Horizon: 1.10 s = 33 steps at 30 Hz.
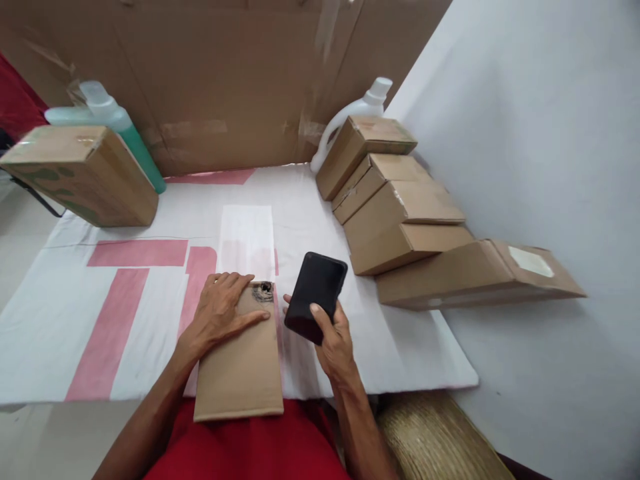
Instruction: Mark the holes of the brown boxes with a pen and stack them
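Observation:
My left hand (220,313) lies flat on the far end of a flat brown cardboard piece (243,370) with a dark hole near its top. That cardboard juts over the near edge of the table toward my lap. My right hand (333,337) grips a black phone (316,293), tilted, just right of the cardboard. A white paper sheet (247,239) lies on the cloth beyond both hands.
A white cloth with pink bands (100,300) covers the table. Several brown boxes (400,213) lean in a row at right along the wall. A larger box (80,173) and a green bottle (127,137) stand at left, a white jug (350,113) behind. Cardboard backs the table.

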Available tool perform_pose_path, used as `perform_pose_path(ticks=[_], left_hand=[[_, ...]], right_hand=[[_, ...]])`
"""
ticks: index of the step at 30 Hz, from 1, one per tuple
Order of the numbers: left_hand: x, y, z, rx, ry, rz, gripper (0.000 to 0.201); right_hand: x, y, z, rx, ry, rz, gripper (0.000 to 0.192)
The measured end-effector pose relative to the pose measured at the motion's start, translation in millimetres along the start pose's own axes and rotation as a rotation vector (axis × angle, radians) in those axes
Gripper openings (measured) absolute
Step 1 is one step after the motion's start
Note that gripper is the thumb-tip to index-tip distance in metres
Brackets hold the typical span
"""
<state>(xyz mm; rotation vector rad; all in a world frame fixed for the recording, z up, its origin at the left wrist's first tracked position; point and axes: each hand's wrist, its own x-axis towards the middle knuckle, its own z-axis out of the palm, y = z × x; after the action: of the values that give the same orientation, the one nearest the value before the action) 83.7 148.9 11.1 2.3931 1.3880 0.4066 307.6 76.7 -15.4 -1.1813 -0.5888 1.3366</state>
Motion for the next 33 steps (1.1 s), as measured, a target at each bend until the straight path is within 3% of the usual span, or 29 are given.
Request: perform_pose_path(ticks=[3, 5, 7, 9, 12, 15, 19, 33], left_hand=[[0.5, 1.7, 0.1, 0.013, 0.002, -0.002, 0.063], [0.5, 3.0, -0.7, 0.013, 0.010, -0.006, 0.056], [0.4, 4.3, -2.8, 0.011, -0.004, -0.016, 0.041], [0.3, 5.1, -5.3, 0.020, -0.038, -0.026, 0.027], [0.4, 4.5, -6.7, 0.030, -0.065, -0.021, 0.019], [0.9, 1.5, -3.2, 0.026, -0.056, -0.020, 0.031], [1.5, -2.5, 3.0, 0.029, -0.052, -0.012, 0.044], [2.6, 8.7, -10.1, -0.014, -0.051, -0.032, 0.040]], right_hand=[[-14.6, -38.8, 12.5, 0.254, -0.157, 0.115, 0.053], [-21.7, -50.8, 25.0, 0.397, -0.316, 0.229, 0.060], [-25.6, -48.0, 37.6, 0.499, -0.439, 0.356, 0.070], [-27.7, -34.5, 47.3, 0.557, -0.498, 0.459, 0.065], [-30.6, -11.4, 52.0, 0.620, -0.507, 0.567, 0.054], [-34.1, -1.2, 48.1, 0.632, -0.492, 0.625, 0.052], [-36.4, -4.0, 44.2, 0.616, -0.445, 0.626, 0.050], [-32.9, -9.9, 42.3, 0.661, -0.412, 0.621, 0.047]])
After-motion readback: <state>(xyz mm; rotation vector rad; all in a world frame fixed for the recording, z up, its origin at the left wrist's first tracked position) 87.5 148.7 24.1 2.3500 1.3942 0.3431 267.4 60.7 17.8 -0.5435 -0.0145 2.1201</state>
